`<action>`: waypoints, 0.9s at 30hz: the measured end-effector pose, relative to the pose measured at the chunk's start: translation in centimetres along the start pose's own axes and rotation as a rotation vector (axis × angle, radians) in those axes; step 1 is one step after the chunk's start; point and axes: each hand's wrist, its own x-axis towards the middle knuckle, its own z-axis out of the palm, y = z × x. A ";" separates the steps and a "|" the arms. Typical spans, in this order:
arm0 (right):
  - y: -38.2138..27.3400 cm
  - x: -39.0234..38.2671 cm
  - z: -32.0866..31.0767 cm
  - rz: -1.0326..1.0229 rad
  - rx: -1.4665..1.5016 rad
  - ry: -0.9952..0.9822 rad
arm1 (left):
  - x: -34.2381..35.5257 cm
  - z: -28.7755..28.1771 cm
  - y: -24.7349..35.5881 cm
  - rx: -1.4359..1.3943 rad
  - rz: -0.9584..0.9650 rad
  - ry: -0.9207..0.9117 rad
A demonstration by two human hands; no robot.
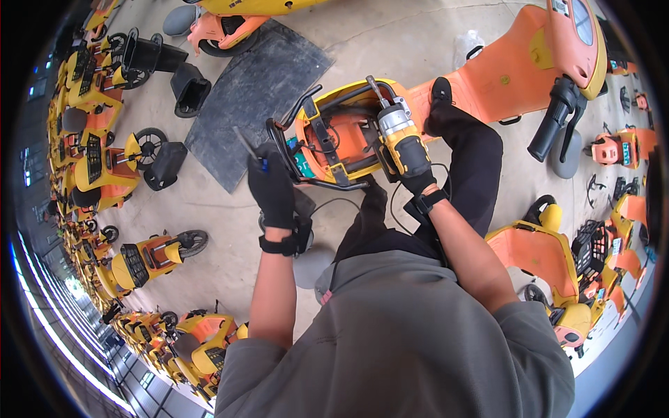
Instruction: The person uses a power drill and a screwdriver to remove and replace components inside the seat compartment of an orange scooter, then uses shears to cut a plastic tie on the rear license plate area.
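One yellow drill sits inside the right grip.

Before the person stands a scooter — handlebar at right, compartment at left, a power drill at the compartment's right side. A mat lies beyond, leftward — more scooters along both sides.

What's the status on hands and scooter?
Left hand holding thin metal tool. Right hand gripping yellow drill. Scooter open at rear, black bracket across opening.
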 end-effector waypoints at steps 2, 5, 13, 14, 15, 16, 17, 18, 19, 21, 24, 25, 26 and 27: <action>0.8 -0.2 0.9 0.103 -0.050 -0.179 | -1.6 1.0 0.2 -0.087 0.054 -0.254; 1.2 -0.7 1.3 0.108 0.123 -0.158 | -1.9 4.4 -2.9 0.087 0.034 -0.318; 1.6 -2.6 2.1 0.118 0.318 -0.146 | 4.7 13.7 -10.0 0.263 -0.090 -0.083; 1.3 -2.9 2.8 0.246 0.778 -0.074 | 5.5 14.5 -10.7 0.204 -0.259 -0.046; 0.6 -2.7 3.0 0.348 1.240 0.051 | 6.7 14.8 -11.7 0.397 -0.187 -0.006; 0.3 -2.6 2.7 0.474 1.697 0.064 | 7.3 15.0 -12.8 0.546 -0.203 -0.010; -0.1 -2.2 2.1 0.524 2.067 0.075 | 7.7 15.1 -13.4 0.551 -0.201 -0.044; -0.3 -1.8 1.8 0.565 2.439 0.088 | 8.2 14.9 -14.1 0.557 -0.198 -0.076; -0.6 -1.8 1.7 0.611 2.422 0.113 | 8.9 14.8 -14.6 0.567 -0.202 -0.078; -0.4 -2.5 2.0 0.698 2.350 0.127 | 9.9 15.0 -14.5 0.679 -0.199 -0.140; 0.1 -3.1 2.0 0.802 2.234 0.105 | 10.2 14.8 -12.6 0.764 -0.208 -0.279; 0.2 -3.2 1.9 0.820 2.199 0.075 | 10.4 14.9 -14.4 0.745 -0.146 -0.259; 0.3 -3.2 1.8 0.828 2.172 0.045 | 10.2 15.0 -14.0 0.750 -0.148 -0.260; 0.4 -3.1 1.7 0.833 2.173 0.045 | 9.8 15.2 -13.5 0.817 -0.086 -0.250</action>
